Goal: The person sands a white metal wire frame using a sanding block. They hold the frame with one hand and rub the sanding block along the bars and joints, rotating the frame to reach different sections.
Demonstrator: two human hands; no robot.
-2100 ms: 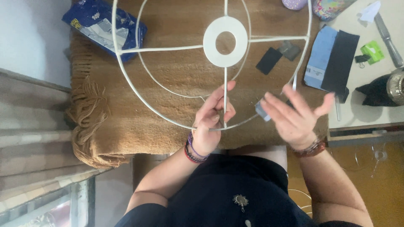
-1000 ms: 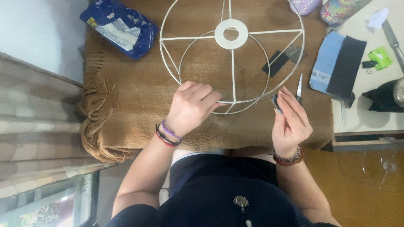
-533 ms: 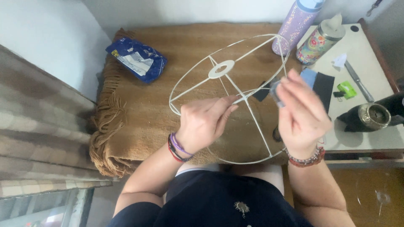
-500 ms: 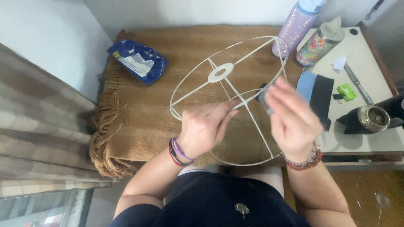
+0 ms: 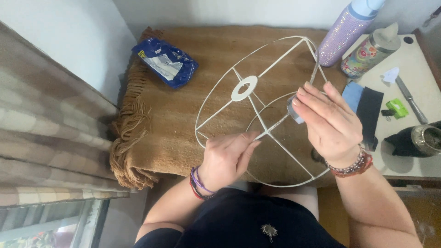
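1. Since half a second ago both hands have shifted only a little: the right hand has slid down along the spoke, and the wire frame stands at much the same tilt.
2. The left hand (image 5: pixel 226 158) is closed in a pinch, thumb and fingertips gripping a spoke of the white wire lampshade frame (image 5: pixel 264 108) near where it meets the smaller ring.
3. The right hand (image 5: pixel 331 123) is half curled, fingers pressed together on a small grey-blue piece (image 5: pixel 294 109) held against the same spoke; I cannot tell just what the piece is.
4. That spoke runs from near left to far right, so its long axis passes from the left hand up to the right; the left hand is at its near end.
5. The frame stands tilted on the brown fringed blanket (image 5: pixel 183 115), its hub ring (image 5: pixel 244 88) to the far left of the hands.
6. Further out: a blue packet (image 5: pixel 166 61) at the far left, and a glittery purple bottle (image 5: pixel 342 34) at the far right.
7. On the side table (image 5: pixel 415 98) to the right lie a dark cloth strip (image 5: pixel 369 112), a green clip (image 5: pixel 397 108) and a knife (image 5: pixel 410 99).
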